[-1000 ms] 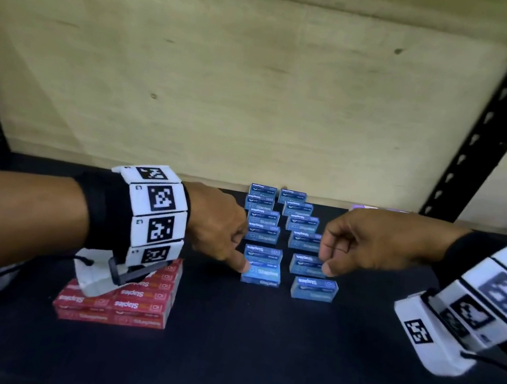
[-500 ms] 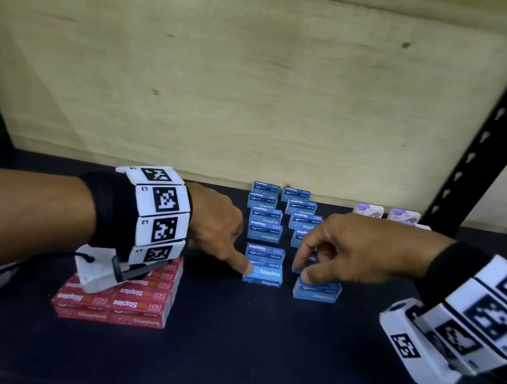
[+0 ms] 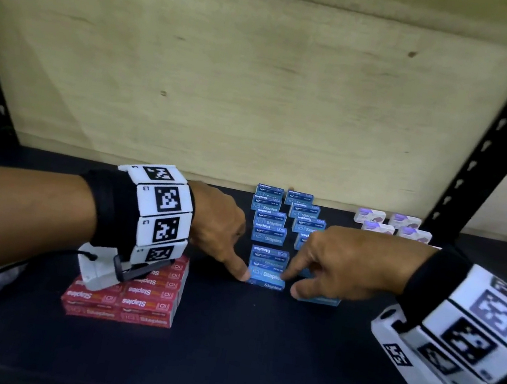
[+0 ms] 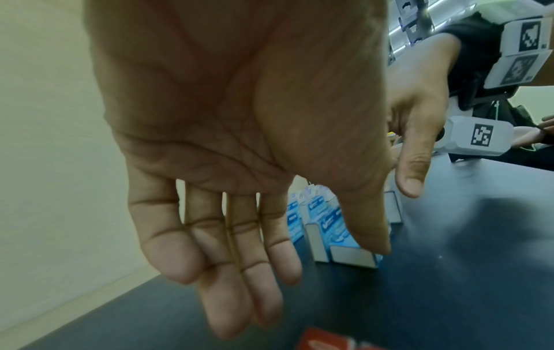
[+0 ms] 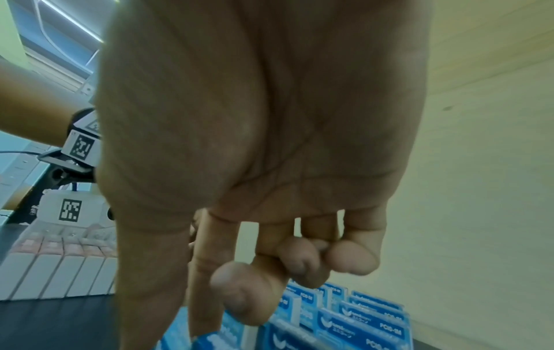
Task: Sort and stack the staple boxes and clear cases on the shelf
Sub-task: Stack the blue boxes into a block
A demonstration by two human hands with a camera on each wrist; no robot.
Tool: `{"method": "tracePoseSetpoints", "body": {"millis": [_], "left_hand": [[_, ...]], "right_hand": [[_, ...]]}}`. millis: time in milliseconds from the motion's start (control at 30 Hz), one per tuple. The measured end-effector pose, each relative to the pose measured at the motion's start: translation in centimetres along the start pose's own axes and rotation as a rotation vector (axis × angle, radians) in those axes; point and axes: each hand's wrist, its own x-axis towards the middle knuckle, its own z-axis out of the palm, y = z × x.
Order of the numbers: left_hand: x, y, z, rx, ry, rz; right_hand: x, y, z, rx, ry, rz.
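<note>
On the shelf [image 3: 253, 351], my left hand [image 3: 216, 229], open, thumb-braces the front blue staple box [image 3: 266, 279] as my right hand [image 3: 343, 266] pinches its 3 o'clock neighbour [image 3: 321, 299], seemingly squaring the rows; next comes stacking, gently.

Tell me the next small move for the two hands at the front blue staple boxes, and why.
Probably close the right hand on the front left blue box and square it with its column. The left hand braces that box's left edge with its thumb, the right forefinger touches its right side, and it sits slightly askew from the stack behind.
</note>
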Motion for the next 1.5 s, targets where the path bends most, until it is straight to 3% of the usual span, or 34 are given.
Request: {"method": "tracePoseSetpoints", "body": {"millis": [200, 500, 733, 833, 1133, 1500], "left_hand": [[-0.2, -0.9, 0.0, -0.075, 0.026, 0.041], [-0.8, -1.3, 0.0, -0.112, 0.064, 0.116], [-1.4, -0.6, -0.2, -0.178, 0.153, 0.366], [-1.2, 0.1, -0.3, -0.120, 0.164, 0.408], [-0.8, 2.3, -0.2, 0.171, 0.195, 0.338], [-2.3, 3.6, 0.4, -0.008, 0.201, 0.308]], "right_hand": [[-0.5, -0.4, 0.0, 0.029, -0.046, -0.018], [-0.1, 0.0, 0.0, 0.015, 0.045, 0.002], [-1.1, 1.4, -0.2, -0.011, 0.050, 0.082], [-1.5, 1.9, 0.1, -0.018, 0.049, 0.118], [-2.6, 2.6, 1.5, 0.081, 0.089, 0.123], [-6.4, 1.7, 4.0, 0.166, 0.159, 0.125]]}}
